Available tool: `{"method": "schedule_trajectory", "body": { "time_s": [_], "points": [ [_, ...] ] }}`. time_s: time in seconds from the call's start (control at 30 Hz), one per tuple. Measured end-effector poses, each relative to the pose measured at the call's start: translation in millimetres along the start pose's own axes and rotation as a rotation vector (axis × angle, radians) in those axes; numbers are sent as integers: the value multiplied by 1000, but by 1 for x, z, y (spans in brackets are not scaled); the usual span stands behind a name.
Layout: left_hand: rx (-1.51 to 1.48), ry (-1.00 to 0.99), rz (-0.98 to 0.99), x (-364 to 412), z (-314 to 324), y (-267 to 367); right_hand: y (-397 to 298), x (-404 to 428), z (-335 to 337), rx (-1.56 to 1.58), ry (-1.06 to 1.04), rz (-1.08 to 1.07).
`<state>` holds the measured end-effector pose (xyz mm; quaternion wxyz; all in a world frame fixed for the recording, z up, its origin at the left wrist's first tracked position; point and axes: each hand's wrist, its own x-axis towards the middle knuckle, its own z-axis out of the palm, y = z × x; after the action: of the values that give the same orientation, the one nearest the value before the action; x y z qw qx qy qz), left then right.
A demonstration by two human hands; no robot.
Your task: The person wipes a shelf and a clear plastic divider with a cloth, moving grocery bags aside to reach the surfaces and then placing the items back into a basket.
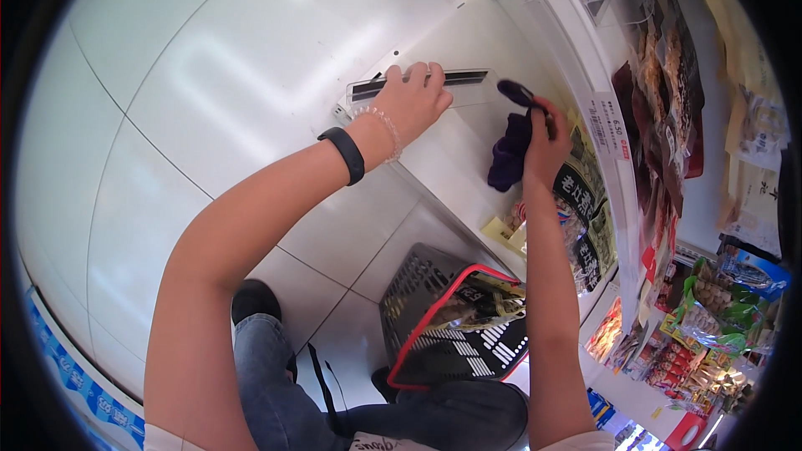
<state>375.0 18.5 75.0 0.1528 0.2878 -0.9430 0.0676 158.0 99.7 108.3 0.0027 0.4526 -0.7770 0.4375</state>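
My left hand (415, 97) reaches to the front edge of a low white metal shelf (448, 156). Its fingers curl over a clear plastic guard strip (470, 79) with a dark band along it; the fingertips' contact is partly hidden. In my right hand (546, 141) is a dark purple cloth (509, 160), bunched and hanging above the shelf board, with one end sticking up past the fingers. Just beyond and below the right hand, yellow-and-black snack bags (586, 200) stand on the same shelf, partly covered by my forearm.
A black plastic shopping basket (401, 300) with a red handle (432, 310) sits on the tiled floor (188, 94) by my legs, a snack bag (470, 307) inside. An upper shelf edge with a price tag (608, 125) juts out at right, bearing packaged food (673, 81).
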Motion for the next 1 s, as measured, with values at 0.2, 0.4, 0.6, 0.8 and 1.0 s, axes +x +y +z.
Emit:
{"method": "schedule_trajectory", "body": {
  "time_s": [0.2,0.4,0.6,0.8,1.0],
  "points": [
    [20,59,20,-3,5,12,-31,50,38,-335,-676,-376],
    [-34,30,-13,-3,4,13,-24,65,48,-575,-634,-75],
    [-104,-15,-117,-3,4,21,-35,52,60,-755,-523,-478],
    [-39,39,-54,2,4,21,7,37,58,-183,-96,50],
    [-89,-9,-87,-1,-3,20,29,72,29,595,-96,678]
  ]
}}
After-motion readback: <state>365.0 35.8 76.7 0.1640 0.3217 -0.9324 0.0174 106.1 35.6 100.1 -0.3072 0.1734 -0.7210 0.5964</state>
